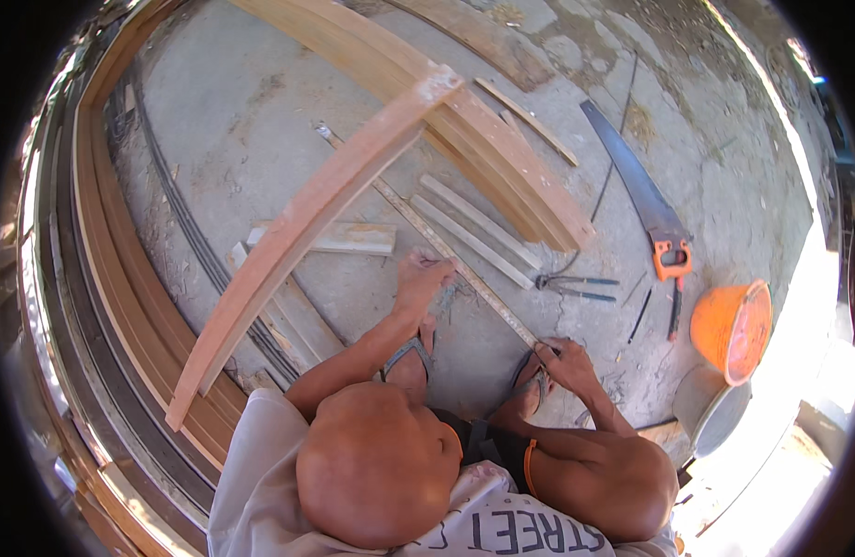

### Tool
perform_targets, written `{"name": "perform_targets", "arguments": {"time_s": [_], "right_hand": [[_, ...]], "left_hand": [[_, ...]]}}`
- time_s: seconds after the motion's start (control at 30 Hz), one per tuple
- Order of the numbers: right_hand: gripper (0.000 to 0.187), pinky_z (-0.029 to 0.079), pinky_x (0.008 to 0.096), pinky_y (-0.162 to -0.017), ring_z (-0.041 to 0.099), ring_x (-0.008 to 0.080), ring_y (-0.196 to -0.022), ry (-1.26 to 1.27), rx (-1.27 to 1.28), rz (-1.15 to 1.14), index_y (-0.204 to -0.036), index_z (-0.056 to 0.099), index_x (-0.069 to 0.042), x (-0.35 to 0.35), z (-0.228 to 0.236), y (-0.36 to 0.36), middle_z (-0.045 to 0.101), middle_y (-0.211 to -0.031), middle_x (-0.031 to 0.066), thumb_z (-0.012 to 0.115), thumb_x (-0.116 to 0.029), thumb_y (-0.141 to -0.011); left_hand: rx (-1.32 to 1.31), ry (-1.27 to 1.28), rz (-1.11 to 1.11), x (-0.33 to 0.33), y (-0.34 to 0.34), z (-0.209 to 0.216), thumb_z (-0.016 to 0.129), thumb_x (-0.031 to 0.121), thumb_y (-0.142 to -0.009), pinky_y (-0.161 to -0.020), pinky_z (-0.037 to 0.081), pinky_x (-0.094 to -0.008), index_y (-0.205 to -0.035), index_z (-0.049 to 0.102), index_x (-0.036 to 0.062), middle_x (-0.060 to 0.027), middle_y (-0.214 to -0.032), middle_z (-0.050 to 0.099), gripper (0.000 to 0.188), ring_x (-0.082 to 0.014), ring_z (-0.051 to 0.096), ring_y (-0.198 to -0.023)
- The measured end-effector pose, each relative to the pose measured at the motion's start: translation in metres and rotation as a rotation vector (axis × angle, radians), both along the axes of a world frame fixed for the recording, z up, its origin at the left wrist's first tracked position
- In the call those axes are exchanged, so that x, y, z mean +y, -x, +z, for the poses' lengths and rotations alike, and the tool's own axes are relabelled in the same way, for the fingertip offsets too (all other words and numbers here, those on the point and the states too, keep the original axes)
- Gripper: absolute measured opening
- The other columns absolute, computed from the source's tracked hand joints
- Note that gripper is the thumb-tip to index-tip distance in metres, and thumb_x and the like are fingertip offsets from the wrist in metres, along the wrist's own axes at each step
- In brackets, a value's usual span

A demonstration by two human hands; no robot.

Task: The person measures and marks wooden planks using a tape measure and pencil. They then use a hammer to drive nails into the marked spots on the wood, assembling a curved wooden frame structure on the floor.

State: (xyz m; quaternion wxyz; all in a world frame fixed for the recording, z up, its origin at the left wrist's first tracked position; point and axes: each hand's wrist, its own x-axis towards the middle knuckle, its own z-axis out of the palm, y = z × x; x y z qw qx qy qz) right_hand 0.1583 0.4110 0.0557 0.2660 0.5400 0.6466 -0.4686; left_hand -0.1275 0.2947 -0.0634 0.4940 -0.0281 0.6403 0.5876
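A worn, yellowish tape measure stretches diagonally, its far end passing beneath a reddish wooden beam. My left hand is closed with its fingertips pinching the strip near its middle. At the near end, my right hand closes round the tape measure; a dark part shows at the fingers, and the palm side is hidden. Beyond the strip lie two thin pale wooden strips, side by side. A pair of pincers with dark handles rests on the ground past my right hand.
More wooden beams lie at the far side, and long boards line the left. To the right are a handsaw with an orange handle, an orange bucket and a grey bucket. Dark rods run along the concrete floor.
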Motion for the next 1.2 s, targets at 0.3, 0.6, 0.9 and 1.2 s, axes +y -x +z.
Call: {"name": "perform_targets", "arguments": {"time_s": [0.3, 0.6, 0.9, 1.2], "right_hand": [[0.039, 0.06, 0.0514, -0.092, 0.076, 0.0431, -0.096, -0.256, -0.011, 0.193, -0.125, 0.082, -0.017, -0.019, -0.045, -0.071, 0.078, -0.107, 0.0234, 0.064, -0.037, -0.098], [0.025, 0.059, 0.0498, -0.088, 0.074, 0.0436, -0.097, -0.355, 0.075, 0.182, -0.112, 0.084, -0.008, -0.007, -0.039, -0.109, 0.077, -0.106, 0.0192, 0.072, -0.025, -0.097], [0.089, 0.058, 0.0494, -0.099, 0.069, 0.0426, -0.115, -0.459, 0.089, 0.309, -0.157, 0.048, -0.016, 0.015, -0.036, -0.122, 0.071, -0.125, 0.021, 0.091, -0.033, -0.08], [0.091, 0.057, 0.0466, -0.097, 0.067, 0.0365, -0.112, -0.774, -0.047, 0.163, -0.156, 0.048, -0.016, 0.032, -0.06, -0.143, 0.068, -0.12, 0.0168, 0.093, -0.04, -0.08]], "left_hand": [[-0.232, 0.2, -0.178, -0.061, 0.009, -0.008, 0.082, 0.018, -0.098, -0.071, 0.063, -0.0299, -0.115, 0.058, 0.0047, -0.0131, -0.101, 0.076, 0.032, -0.0195, 0.078, -0.087], [-0.363, 0.31, -0.291, -0.091, 0.034, 0.018, 0.071, 0.036, -0.106, -0.068, 0.064, -0.0311, -0.118, 0.062, 0.0025, -0.014, -0.109, 0.077, 0.037, -0.0197, 0.078, -0.088], [-0.073, 0.383, -0.928, -0.064, 0.037, 0.044, 0.07, 0.042, -0.106, -0.063, 0.06, -0.0305, -0.113, 0.076, -0.0003, -0.0125, -0.108, 0.079, 0.043, -0.0167, 0.075, -0.081], [1.009, 0.22, -1.014, -0.02, 0.042, 0.022, 0.082, 0.018, -0.088, -0.076, 0.058, -0.0416, -0.109, 0.076, 0.0016, -0.0178, -0.089, 0.076, 0.028, -0.0305, 0.075, -0.08]]}}
